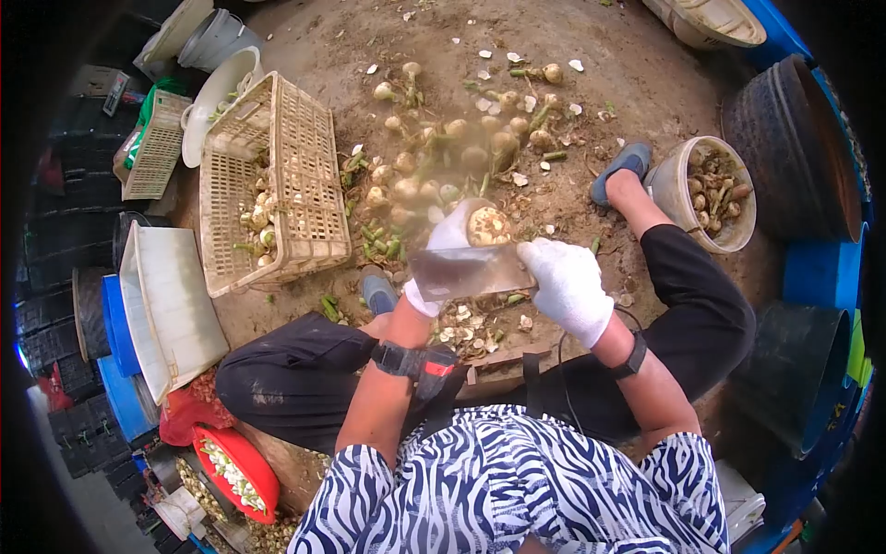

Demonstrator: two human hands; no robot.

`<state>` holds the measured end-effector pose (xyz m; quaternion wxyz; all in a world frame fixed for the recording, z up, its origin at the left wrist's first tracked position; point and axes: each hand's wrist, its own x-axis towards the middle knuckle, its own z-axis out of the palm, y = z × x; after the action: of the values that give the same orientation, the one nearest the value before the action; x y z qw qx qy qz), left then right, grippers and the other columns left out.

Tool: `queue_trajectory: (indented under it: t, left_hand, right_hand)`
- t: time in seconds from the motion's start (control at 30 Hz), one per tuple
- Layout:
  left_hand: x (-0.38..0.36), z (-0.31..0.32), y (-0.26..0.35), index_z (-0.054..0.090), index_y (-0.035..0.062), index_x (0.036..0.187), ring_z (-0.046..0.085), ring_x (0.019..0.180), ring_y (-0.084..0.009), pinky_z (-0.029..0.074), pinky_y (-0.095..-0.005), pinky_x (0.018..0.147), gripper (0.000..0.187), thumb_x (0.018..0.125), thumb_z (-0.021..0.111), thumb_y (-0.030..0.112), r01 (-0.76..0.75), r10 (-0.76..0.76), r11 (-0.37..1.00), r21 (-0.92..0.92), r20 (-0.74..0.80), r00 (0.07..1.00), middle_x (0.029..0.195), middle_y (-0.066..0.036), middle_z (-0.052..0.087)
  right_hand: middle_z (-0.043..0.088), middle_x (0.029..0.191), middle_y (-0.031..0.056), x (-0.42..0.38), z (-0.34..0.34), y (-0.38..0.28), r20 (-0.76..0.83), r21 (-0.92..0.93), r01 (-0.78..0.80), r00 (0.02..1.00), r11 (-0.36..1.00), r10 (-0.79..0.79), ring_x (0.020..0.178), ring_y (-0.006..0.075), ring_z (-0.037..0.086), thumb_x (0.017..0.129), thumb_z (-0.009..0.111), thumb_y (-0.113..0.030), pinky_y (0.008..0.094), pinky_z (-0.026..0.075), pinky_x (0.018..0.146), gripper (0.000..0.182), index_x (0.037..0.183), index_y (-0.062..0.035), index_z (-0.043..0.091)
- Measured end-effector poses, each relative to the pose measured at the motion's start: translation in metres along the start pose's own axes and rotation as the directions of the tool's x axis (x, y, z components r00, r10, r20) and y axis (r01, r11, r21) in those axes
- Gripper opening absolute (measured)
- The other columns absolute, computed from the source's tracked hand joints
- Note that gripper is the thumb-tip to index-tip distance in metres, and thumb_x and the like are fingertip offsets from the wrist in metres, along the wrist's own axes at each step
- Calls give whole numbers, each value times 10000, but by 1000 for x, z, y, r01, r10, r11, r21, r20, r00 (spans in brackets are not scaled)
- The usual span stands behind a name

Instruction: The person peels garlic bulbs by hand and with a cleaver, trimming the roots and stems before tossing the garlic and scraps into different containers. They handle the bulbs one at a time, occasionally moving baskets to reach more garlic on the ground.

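Note:
My left hand (449, 233), in a white glove, is closed round a round, pale root vegetable (489, 225) with brown patches on its face. My right hand (568, 288), gloved too, grips a cleaver (472, 271) whose handle is hidden in the fist. Its wide blade lies across the front of my left hand and wrist, just below the vegetable; whether it touches is hard to tell. Beyond my hands, a pile of similar round vegetables (454, 129), some with green stalks, lies on the dirt floor. Cut green stalk pieces (380, 244) and pale trimmings (466, 328) lie nearer my feet.
A tipped plastic crate (314, 175) with several vegetables inside stands on the left. To the right, a white bucket (669, 189) holds brownish pieces beside my foot. Large dark tubs (784, 148) line the right edge. A red basin (260, 462) of pale pieces sits lower left.

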<state>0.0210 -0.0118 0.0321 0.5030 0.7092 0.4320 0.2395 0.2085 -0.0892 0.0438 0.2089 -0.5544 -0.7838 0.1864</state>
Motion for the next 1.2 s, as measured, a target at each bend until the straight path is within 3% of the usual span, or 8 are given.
queue_trajectory:
  t: [0.33, 0.53, 0.57, 0.63, 0.83, 1.0, 1.17, 1.2]
  left_hand:
    - [-33, -11, 20, 586, 35, 1154, 631, 937, -165, 513, -300, 844, 582, 655, 833, 205, 73, -84, 989, -129, -85, 993, 1010, -86, 642]
    - [-14, 3, -32, 585, 31, 1166, 653, 926, -217, 523, -309, 851, 619, 670, 840, 300, -49, 14, 960, -275, -129, 992, 1042, -131, 647]
    - [-5, -7, -17, 571, 16, 1209, 666, 896, -218, 526, -293, 862, 678, 665, 848, 309, 19, -2, 955, 295, -61, 998, 971, -102, 676]
    - [-1, -9, -5, 557, 18, 1219, 673, 904, -199, 530, -312, 888, 698, 671, 850, 335, 219, -238, 969, -112, -191, 952, 943, -61, 686]
    - [0, -1, -46, 509, 36, 1225, 651, 949, -196, 536, -359, 921, 435, 887, 672, 255, 104, -419, 279, -955, -24, 907, 1050, -92, 626]
    - [2, 25, -73, 584, 35, 1130, 639, 974, -213, 531, -347, 920, 264, 935, 595, 214, -115, -217, 318, -941, -190, 957, 1068, -91, 632]
    - [-4, -80, -20, 448, -29, 1262, 594, 1083, -300, 593, -334, 854, 712, 787, 760, 400, -350, -22, -420, -837, -376, 926, 1203, -219, 541]
    - [-19, -107, -31, 433, -37, 1293, 565, 1133, -307, 575, -353, 892, 842, 732, 778, 487, -556, -94, -199, -807, -549, 830, 1218, -210, 541]
  right_hand:
    - [667, 784, 182, 6, 41, 100, -146, -98, -472, 878, 876, 457, 769, 360, 662, 794, 615, -55, 445, 527, 657, 95, 887, -57, 635]
    - [646, 796, 177, 9, 15, 6, -157, 125, -113, 979, 986, 132, 783, 389, 635, 748, 587, -15, 449, 512, 677, 201, 941, -58, 623]
    - [658, 836, 180, 9, 18, 15, -152, 139, -174, 969, 975, 195, 819, 377, 645, 741, 579, -12, 445, 515, 701, 236, 966, -59, 629]
    - [667, 880, 209, 11, 23, 37, -171, 264, -323, 912, 909, 373, 813, 376, 650, 774, 618, -35, 407, 521, 688, 250, 1022, -49, 647]
    - [644, 794, 8, 13, 23, 23, 184, 695, -448, 867, 563, 463, 720, 66, 574, 824, 648, -37, 256, 472, 638, 203, 1019, 21, 643]
    - [649, 773, 32, 19, 52, 24, 101, 660, -405, 882, 632, 460, 696, 82, 567, 814, 654, -78, 263, 468, 631, 231, 1023, 21, 639]
    - [623, 676, 55, -7, 111, 68, 155, 431, -504, 859, 749, 489, 593, 110, 577, 802, 607, -64, 279, 465, 554, 213, 995, 22, 634]
    - [618, 678, 45, -6, 101, 64, 157, 522, -522, 836, 674, 526, 557, 98, 556, 800, 609, -66, 278, 455, 517, 208, 986, 25, 630]
